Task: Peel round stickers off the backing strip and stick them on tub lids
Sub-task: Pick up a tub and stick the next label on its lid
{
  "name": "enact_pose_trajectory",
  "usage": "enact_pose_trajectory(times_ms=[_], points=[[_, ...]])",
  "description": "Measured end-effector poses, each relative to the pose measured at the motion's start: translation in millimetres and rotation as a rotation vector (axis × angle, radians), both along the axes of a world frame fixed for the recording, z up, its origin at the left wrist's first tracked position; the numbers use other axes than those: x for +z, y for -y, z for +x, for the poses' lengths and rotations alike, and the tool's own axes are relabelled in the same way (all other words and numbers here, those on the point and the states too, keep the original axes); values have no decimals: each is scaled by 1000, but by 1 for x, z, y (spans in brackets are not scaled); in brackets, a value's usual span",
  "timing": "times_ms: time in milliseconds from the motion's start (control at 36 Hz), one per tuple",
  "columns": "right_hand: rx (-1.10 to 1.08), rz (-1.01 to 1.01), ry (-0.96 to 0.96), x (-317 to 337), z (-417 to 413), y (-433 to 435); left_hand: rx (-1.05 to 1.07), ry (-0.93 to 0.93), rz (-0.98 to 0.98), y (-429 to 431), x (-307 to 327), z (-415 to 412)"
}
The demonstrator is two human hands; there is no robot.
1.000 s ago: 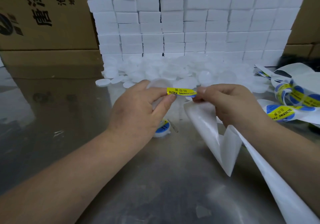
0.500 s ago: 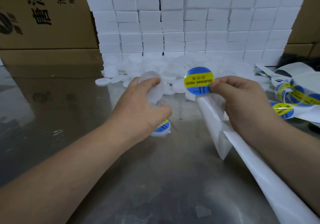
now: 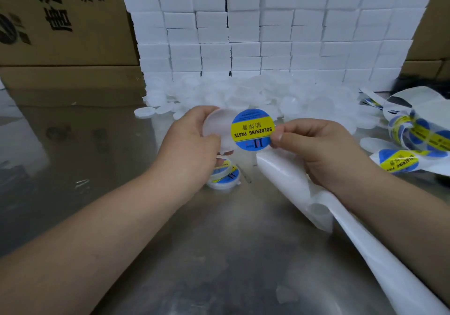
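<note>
Just in front of the heap of white lids [image 3: 243, 93], we gripped a clear lid [image 3: 216, 122] in our left hand [image 3: 190, 144]. Our right hand [image 3: 321, 151] pinched a round sticker [image 3: 253, 129] by its edge, overlapping that lid. The backing strip [image 3: 287, 176] trailed nearer us.

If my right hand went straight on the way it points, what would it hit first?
Likely the white lid in the left hand, with the pinched sticker touching first; the depth gap is unclear.

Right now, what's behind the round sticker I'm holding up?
A plain white lid, gripped by the left hand, sits partly behind the sticker, which the right hand pinches. The sticker covers the lid's right part, so contact can't be told.
</note>
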State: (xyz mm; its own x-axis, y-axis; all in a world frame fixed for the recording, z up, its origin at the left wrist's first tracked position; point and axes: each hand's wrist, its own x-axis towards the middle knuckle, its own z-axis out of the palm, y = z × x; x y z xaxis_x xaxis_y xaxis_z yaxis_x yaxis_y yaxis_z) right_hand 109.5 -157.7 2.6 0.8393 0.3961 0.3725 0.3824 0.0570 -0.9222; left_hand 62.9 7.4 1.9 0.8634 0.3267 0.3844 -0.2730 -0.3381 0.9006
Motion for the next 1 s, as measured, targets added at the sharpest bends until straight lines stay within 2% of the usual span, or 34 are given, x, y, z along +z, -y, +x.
enact_pose_trajectory(times_ms=[167, 306, 389, 528, 611, 667, 833, 1000], points=[[67, 140, -113, 4, -3, 3, 145, 55, 27, -6, -1, 2], [81, 209, -186, 6, -7, 2, 61, 27, -71, -2, -1, 1], [101, 233, -223, 7, -7, 2, 57, 63, -41, -1, 0, 0], [112, 192, -267, 7, -8, 2, -46, 137, -241, 1, 6, -2], [122, 182, -276, 6, -8, 1, 37, 155, -60, 0, 2, -1], [125, 181, -280, 6, -8, 1, 48, 147, -31, -1, 1, 0], [160, 151, -272, 5, -9, 2, 33, 69, -234, 0, 6, 0], [201, 104, -260, 5, -12, 1, -177, -57, -401, 3, 7, -2]])
